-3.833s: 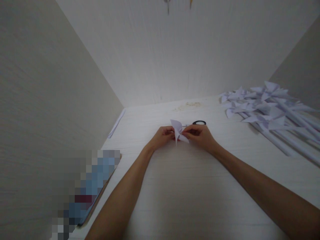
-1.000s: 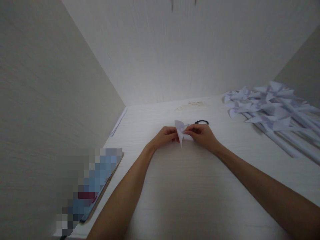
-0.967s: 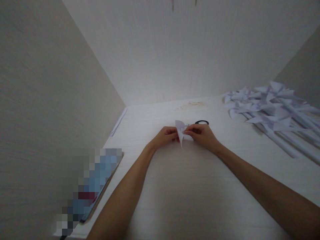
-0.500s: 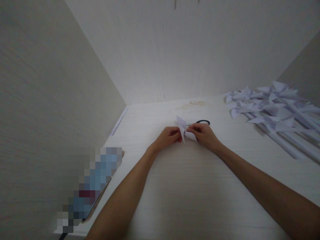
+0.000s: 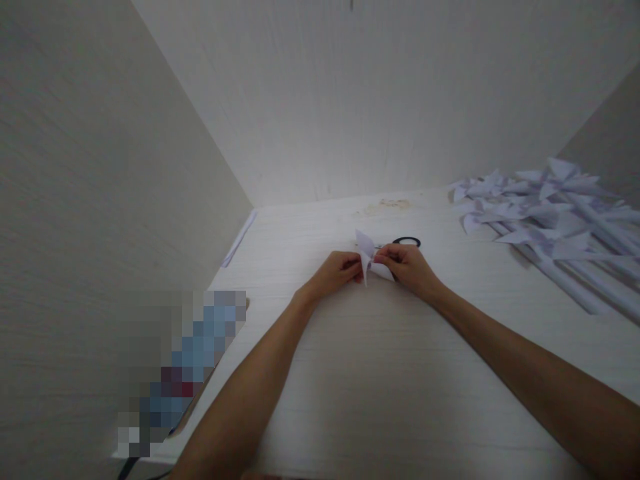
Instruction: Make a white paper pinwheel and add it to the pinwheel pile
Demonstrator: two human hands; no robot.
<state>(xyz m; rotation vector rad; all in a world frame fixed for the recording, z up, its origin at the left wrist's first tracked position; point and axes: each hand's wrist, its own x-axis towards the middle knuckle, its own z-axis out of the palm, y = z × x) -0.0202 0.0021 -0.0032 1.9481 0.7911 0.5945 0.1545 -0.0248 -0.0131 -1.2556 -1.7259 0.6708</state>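
Between my hands, above the white tabletop, is a white paper pinwheel (image 5: 366, 257) with its blades bent outward. My left hand (image 5: 343, 268) is closed on its left side, the fingertips partly behind the paper. From the right, my right hand (image 5: 403, 265) pinches the pinwheel near its centre with thumb and forefinger. Whatever small piece may be in that pinch is too small to make out. Just behind my right hand lies a pair of scissors, its black handle loop (image 5: 407, 241) showing and the rest mostly hidden.
A pile of white paper pinwheels (image 5: 545, 243) on rolled paper sticks lies at the right. Folded white paper (image 5: 240, 238) rests along the left wall. A blurred-out blue object (image 5: 200, 353) stands at the left edge, with a dark cable below it. Walls enclose the table's back and sides.
The pinwheel has turned slightly in my fingers, and its blades sit at a slightly different angle. Both hands keep their hold. The view has shifted a little.
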